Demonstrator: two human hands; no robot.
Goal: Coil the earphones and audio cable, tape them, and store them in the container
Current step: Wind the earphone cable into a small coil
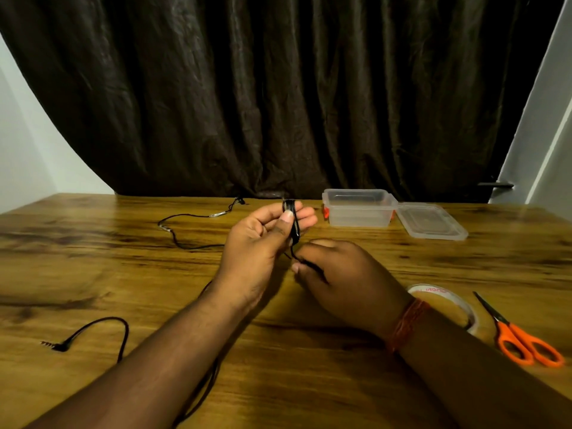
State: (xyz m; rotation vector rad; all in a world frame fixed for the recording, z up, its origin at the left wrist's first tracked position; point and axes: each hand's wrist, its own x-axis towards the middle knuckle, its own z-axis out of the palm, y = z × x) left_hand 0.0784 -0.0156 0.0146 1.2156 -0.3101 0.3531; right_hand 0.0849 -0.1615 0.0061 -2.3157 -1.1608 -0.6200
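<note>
Scissors point(523, 339) beside tape roll point(445, 300); lid point(431, 221) beside container point(359, 209).

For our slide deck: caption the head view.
Left hand holds coiled cable; right hand feeds its tail.

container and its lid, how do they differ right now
The container is a deep tub standing upright with its mouth open; the lid is a shallow flat tray lying on the table beside it, to its right. The container shows orange clips at its ends; the lid shows none. The container sits nearer the hands than the lid. Both are clear plastic, rectangular, and look empty.
</note>
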